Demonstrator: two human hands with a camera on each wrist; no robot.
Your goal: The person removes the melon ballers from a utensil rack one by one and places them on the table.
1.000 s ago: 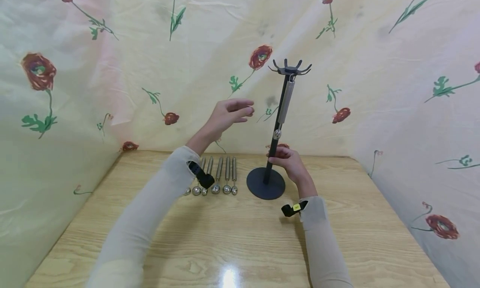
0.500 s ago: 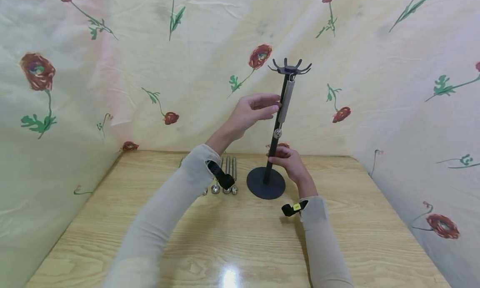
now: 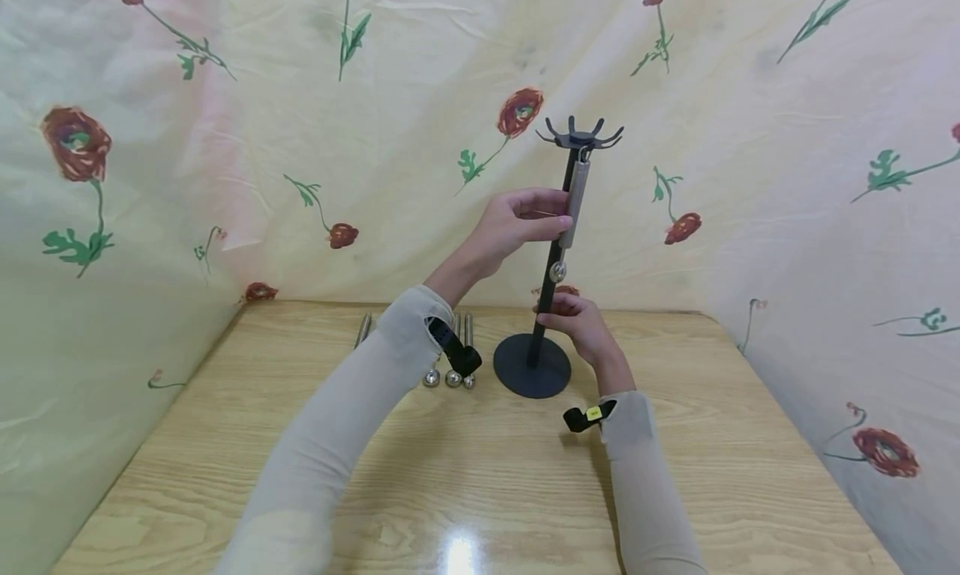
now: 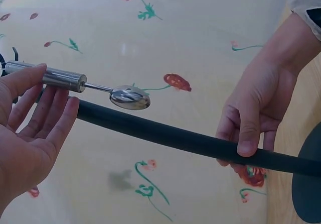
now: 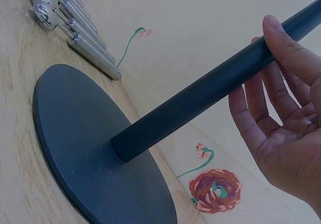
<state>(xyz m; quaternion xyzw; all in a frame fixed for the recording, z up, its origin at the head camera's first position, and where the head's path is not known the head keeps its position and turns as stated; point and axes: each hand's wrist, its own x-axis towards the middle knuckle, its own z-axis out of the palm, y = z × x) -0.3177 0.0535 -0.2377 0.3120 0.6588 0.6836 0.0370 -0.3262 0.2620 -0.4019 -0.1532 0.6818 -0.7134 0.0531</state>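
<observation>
A steel melon baller (image 3: 577, 193) with an oval bowl hangs by its end loop from the hook crown (image 3: 581, 138) of a dark metal stand (image 3: 534, 382). My left hand (image 3: 512, 225) pinches its handle, thumb on the near side and fingers behind, as the left wrist view shows. The oval bowl (image 4: 130, 98) points down along the pole (image 4: 160, 132) and stays uncovered. Lower down, my right hand (image 3: 582, 325) holds the pole between thumb and fingers, a little above the round base (image 5: 75, 148).
More steel melon ballers (image 3: 453, 378) lie in a row on the wooden table (image 3: 480, 458), left of the stand, partly hidden by my left forearm. A floral cloth (image 3: 405, 142) walls in the back and both sides.
My left hand has moved right to the hanging melon baller and now pinches its handle. The melon baller has shifted very slightly; the right hand keeps its place on the pole.
</observation>
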